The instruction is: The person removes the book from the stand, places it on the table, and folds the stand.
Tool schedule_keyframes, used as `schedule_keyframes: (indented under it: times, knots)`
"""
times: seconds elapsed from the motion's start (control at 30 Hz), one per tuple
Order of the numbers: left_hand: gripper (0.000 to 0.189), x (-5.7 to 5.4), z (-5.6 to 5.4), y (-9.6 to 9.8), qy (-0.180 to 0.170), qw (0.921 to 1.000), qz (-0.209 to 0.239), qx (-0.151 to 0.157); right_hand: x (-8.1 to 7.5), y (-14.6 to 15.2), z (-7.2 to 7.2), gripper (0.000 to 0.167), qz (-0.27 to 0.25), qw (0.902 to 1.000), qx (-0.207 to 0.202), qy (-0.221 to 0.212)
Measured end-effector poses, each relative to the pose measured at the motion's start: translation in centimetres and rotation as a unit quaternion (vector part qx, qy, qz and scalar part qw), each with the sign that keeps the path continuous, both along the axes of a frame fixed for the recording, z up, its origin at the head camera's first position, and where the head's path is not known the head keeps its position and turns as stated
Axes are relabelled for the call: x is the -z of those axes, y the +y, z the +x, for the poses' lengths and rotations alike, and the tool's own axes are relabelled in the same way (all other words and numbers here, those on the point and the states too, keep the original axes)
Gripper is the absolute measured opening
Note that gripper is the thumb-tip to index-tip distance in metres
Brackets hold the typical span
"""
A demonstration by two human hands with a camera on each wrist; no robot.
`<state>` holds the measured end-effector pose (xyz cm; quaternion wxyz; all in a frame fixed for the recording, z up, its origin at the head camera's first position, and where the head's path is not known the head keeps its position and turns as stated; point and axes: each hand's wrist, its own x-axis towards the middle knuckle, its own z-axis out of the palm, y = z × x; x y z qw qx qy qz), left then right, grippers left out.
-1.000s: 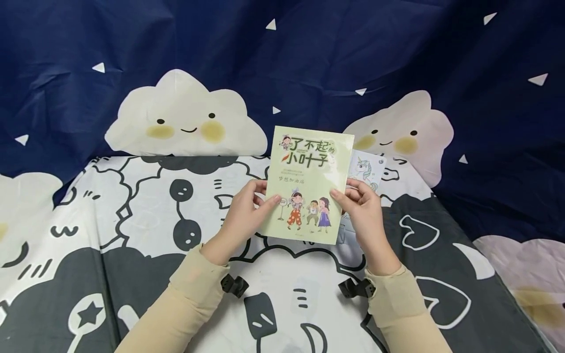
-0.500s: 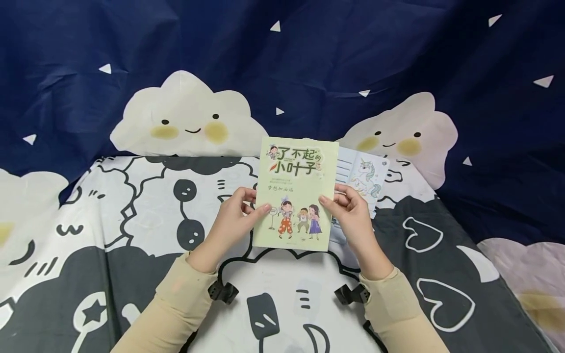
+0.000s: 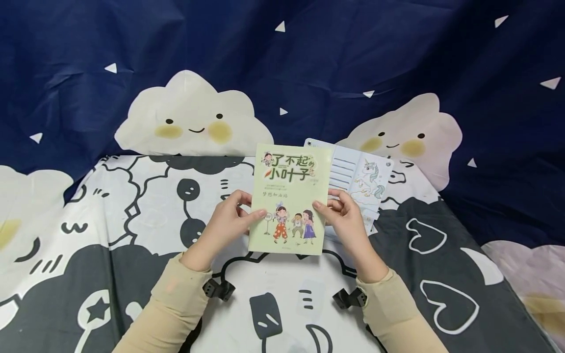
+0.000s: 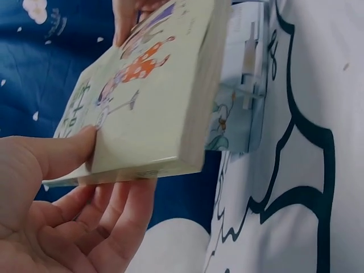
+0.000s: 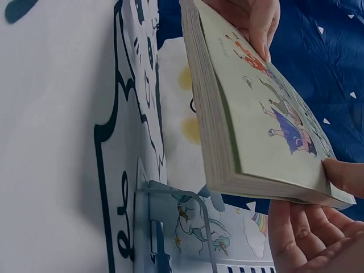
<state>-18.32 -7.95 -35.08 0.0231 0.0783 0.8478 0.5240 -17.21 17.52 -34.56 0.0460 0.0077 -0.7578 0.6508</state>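
Looked like child-themed corner, home or staged set unclear: navy fabric backdrop [image 3: 318,54] hung wrinkled, printed with smiling clouds [image 3: 194,110] and white triangles [image 3: 551,83]; cartoon-patterned cloth [image 3: 229,328] lay flat in front.

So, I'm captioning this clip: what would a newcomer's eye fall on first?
Probably the pale green book, held up near mid-picture between the left hand and right hand. Behind its right side, partly hidden, is a light blue unicorn-printed panel. Above and left, a big smiling cloud stands out on the dark blue backdrop.
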Motion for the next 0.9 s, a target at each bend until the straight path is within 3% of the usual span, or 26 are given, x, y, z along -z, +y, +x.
schedule_keyframes:
  times: [0.27, 0.5, 0.7, 0.9]
  knots:
    - [0.037, 0.4, -0.3, -1.1, -0.022, 0.9997, 0.005, 0.008, 0.6, -0.4, 0.1, 0.05, 0.016, 0.9992, -0.031, -0.02]
    - [0.039, 0.3, -0.8, -2.6, -0.04, 0.9991, 0.008, 0.012, 1.1, -0.7, 0.3, 0.071, 0.034, 0.9928, -0.111, -0.031]
    - [0.043, 0.0, -1.2, -3.9, -0.072, 0.9969, 0.012, 0.029, 1.5, -1.3, 0.7, 0.074, 0.049, 0.9854, -0.16, -0.029]
    - [0.045, 0.0, -1.4, -4.9, -0.086, 0.9946, 0.03, 0.049, 1.4, -1.7, 0.9, 0.074, 0.041, 0.9823, -0.18, -0.034]
